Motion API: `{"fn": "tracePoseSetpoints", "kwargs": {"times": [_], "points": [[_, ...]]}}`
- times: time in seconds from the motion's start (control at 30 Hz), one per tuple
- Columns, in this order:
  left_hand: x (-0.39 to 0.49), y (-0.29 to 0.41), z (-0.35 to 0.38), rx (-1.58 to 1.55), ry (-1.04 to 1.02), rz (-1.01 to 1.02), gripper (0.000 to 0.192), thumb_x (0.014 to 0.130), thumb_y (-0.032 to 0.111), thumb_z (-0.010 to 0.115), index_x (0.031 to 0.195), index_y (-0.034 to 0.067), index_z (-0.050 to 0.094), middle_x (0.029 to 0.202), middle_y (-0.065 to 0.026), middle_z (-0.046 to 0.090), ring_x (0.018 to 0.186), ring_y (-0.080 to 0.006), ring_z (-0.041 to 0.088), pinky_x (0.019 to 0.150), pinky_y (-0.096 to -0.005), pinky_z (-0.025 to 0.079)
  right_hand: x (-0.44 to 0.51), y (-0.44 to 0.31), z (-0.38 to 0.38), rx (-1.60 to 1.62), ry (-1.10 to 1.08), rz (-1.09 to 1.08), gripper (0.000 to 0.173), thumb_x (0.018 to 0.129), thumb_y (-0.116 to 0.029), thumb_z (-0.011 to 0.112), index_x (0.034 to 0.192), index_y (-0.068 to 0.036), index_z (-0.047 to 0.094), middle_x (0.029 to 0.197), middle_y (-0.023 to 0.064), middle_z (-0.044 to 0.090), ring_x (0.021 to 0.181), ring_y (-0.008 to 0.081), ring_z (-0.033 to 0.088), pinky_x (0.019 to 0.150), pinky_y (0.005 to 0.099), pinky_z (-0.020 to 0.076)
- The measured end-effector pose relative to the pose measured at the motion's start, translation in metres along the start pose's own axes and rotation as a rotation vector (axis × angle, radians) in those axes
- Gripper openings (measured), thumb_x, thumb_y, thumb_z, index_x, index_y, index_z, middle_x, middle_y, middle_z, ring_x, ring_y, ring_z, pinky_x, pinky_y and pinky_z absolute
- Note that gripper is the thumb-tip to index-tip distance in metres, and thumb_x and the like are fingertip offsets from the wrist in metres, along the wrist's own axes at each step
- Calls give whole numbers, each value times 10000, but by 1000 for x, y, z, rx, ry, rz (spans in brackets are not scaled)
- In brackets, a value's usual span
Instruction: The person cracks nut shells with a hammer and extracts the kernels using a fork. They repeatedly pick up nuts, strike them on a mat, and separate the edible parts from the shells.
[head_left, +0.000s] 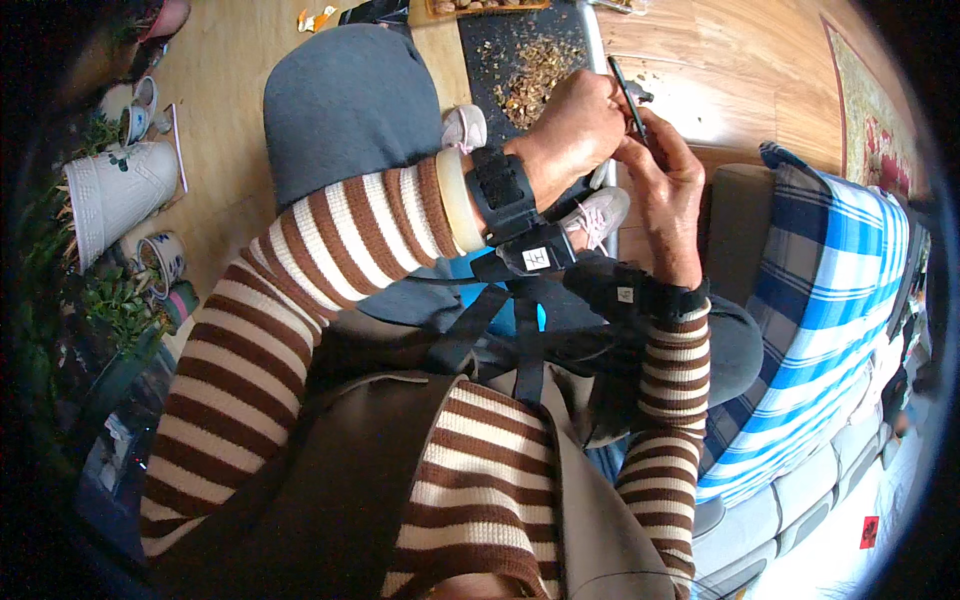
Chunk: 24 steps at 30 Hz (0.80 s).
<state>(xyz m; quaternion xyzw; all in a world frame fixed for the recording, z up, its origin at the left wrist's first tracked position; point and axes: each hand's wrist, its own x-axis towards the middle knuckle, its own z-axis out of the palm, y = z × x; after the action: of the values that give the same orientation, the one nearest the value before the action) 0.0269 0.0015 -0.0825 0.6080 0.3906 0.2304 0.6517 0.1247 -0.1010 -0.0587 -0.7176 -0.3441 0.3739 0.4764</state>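
My left hand (576, 116) is curled into a fist, its back turned to me and a pale bangle and black strap on the wrist. My right hand (667, 184) meets it, thumb and forefinger pinched on the lower end of a slim dark tool (628, 94). That tool slants up past my left knuckles. What lies inside my left fist is hidden. Beyond my hands, a heap of broken nut shells (536, 79) lies on a black surface (480, 45) with a pale edge strip. An orange-rimmed tray (480, 10) of whole nuts, apparently walnuts, sits at the top.
Below my hands is a pink shoe (604, 214); another shoe (465, 127) is further left. A grey-clothed knee (349, 112) rises at left. Potted plants and a white planter (124, 199) stand at far left. A sofa with a blue plaid cover (832, 300) is at right.
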Motion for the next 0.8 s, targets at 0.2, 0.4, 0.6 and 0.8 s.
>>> {"fn": "tracePoseSetpoints", "kwargs": {"times": [0.2, 0.4, 0.6, 0.8], "points": [[1, -3, 0, -125, -55, -73, 175, 878, 11, 556, 917, -46, 717, 792, -137, 706, 719, -198, 690, 633, -334, 560, -1, -4, 0, 70, -11, 8, 320, 894, -44, 681, 1203, 33, 654, 961, 79, 724, 917, 118, 673, 783, 252, 524], [-1, -4, -2, -348, -130, -214, 192, 935, 42, 514, 995, -50, 672, 867, -96, 676, 775, -170, 668, 672, -297, 572, 0, 0, -4, -44, 28, 21, 285, 891, -52, 658, 1165, 28, 663, 909, 63, 708, 751, 96, 613, 676, 232, 490], [-3, -1, -3, -404, -161, -214, 199, 946, 58, 502, 983, -41, 671, 904, -109, 682, 799, -192, 682, 677, -321, 597, 0, -1, -8, -9, 39, 43, 279, 887, -57, 661, 1155, 19, 669, 870, 42, 689, 692, 78, 561, 613, 222, 451], [-5, 1, -5, -449, -185, -235, 226, 941, 47, 470, 965, -45, 675, 870, -116, 684, 779, -192, 687, 676, -318, 594, -4, -14, -11, 206, 31, 122, 269, 875, -38, 673, 1141, 1, 682, 874, 50, 693, 693, 85, 573, 612, 224, 459]]}}
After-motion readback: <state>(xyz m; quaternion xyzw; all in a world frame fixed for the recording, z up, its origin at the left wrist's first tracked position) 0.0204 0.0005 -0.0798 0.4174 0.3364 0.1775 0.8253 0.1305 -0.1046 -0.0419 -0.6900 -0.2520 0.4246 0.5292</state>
